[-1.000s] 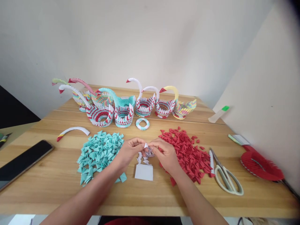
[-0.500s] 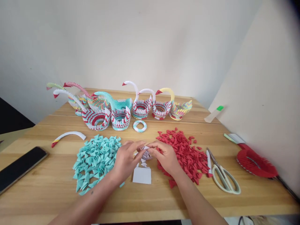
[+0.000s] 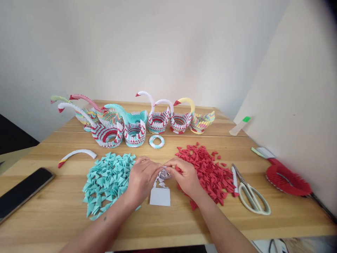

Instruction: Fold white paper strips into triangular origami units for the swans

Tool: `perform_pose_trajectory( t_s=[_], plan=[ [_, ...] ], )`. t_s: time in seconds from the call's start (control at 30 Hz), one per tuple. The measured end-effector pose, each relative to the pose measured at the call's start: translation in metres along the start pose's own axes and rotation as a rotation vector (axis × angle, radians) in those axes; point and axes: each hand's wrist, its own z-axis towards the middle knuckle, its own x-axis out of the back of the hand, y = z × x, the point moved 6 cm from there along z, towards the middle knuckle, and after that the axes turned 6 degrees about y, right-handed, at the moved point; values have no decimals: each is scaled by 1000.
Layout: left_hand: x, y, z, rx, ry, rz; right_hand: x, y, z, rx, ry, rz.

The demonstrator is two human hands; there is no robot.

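Observation:
My left hand and my right hand meet fingertip to fingertip at mid-table. Both are closed in a pinch on a small white piece of paper, mostly hidden by the fingers. Below it lie several folded white paper pieces. A stack of white paper slips sits nearer to me. Beside my left hand spreads a heap of turquoise folded paper triangles. Red folded triangles are heaped beside and beyond my right hand.
Several paper swans stand at the back, with a turquoise and white paper ring before them. A white swan neck and a phone lie left. Scissors, a red paper piece and a green-capped bottle are right.
The fingers of my left hand have drawn closer together over the white paper, which shows less now. Both hands stay in nearly the same place. The view has shifted slightly.

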Motion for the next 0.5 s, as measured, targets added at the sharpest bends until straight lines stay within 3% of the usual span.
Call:
perform_pose_trajectory(
  t_s=[0.1, 0.17, 0.33, 0.5],
  plan=[
    [-2, -1, -1, 35, -13, -2, -2, -7, -3, 135, -1, -75],
    [-4, -6, -2, 145, -13, -73, -1, -10, -5, 182, 39, -100],
    [-12, -24, -10, 520, 2, -432, 7, -10, -6, 169, 152, -113],
    [-14, -27, -12, 612, 5, -556, 4, -8, -8, 164, 119, -80]
  ],
)
